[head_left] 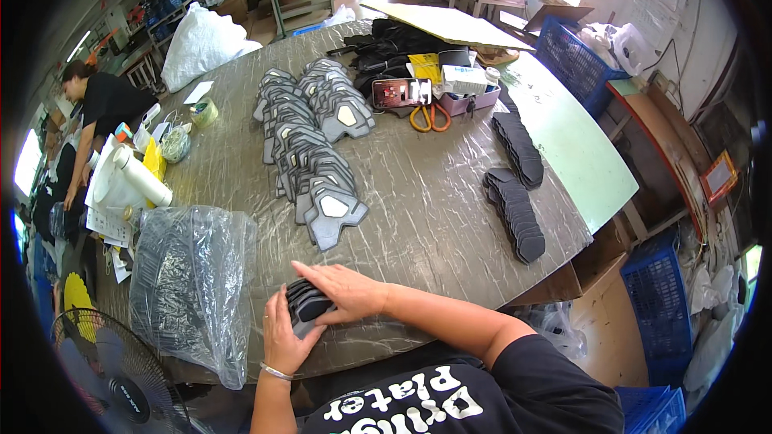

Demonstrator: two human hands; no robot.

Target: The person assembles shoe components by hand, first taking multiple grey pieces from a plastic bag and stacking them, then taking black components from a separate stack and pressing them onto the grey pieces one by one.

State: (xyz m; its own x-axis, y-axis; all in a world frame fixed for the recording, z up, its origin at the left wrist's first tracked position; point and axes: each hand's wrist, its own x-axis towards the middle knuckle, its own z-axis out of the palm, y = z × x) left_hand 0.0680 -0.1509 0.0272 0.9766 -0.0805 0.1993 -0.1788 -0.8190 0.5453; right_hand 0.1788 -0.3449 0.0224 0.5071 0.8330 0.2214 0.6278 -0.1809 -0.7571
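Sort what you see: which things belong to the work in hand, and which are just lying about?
Seemingly in the work:
stack of flat black and grey pieces, between left hand and right hand
overlapping grey, pale-centred pieces
overlapping rounded black pieces

Apparently just lying about:
rectangular lit phone
orange-handled scissors
white cylindrical bottle

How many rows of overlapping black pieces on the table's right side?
2: the farther row starts near the lilac bin; the nearer row lies closer to the person. Single pieces overlap and some may be hidden, so I'm counting rows only.
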